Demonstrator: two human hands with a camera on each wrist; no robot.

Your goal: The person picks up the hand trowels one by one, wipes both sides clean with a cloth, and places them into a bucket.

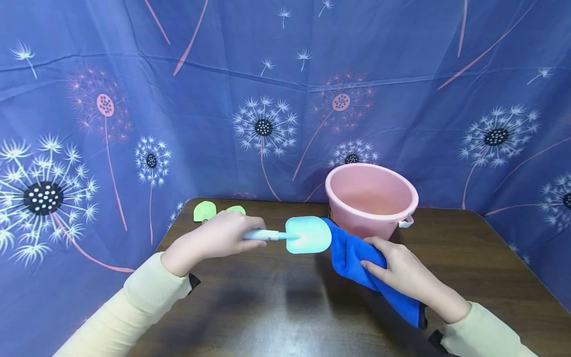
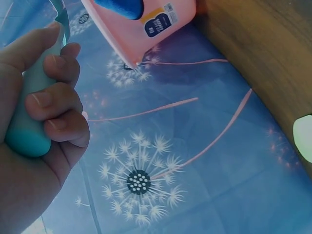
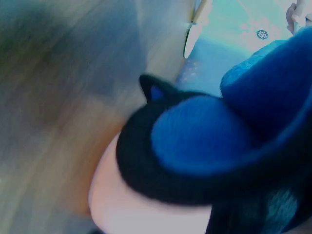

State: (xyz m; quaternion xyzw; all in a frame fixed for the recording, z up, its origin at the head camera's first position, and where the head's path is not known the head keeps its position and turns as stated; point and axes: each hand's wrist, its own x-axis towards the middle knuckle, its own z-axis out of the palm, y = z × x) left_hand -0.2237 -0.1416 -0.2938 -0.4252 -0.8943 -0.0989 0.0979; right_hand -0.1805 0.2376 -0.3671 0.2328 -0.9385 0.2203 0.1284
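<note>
My left hand (image 1: 227, 233) grips the pale handle of a turquoise spatula (image 1: 309, 235), curled fingers and thumb showing round the handle (image 2: 36, 107) in the left wrist view. Its flat, rounded blade is held above the table and points right. My right hand (image 1: 403, 270) holds a blue towel (image 1: 357, 255) with black edging, which hangs in folds beside the blade. In the right wrist view the towel (image 3: 204, 136) fills much of the picture and the hand's grip is hidden. Behind the towel stands a pink bucket (image 1: 372, 223), upright on the table.
The brown wooden table (image 1: 446, 233) reaches back to a blue dandelion-print curtain (image 1: 200, 124). At the table's back left, one light green rounded piece (image 1: 204, 210) lies beside another (image 1: 236, 209), partly behind the left hand. The bucket's white handle end (image 1: 406, 222) faces front right.
</note>
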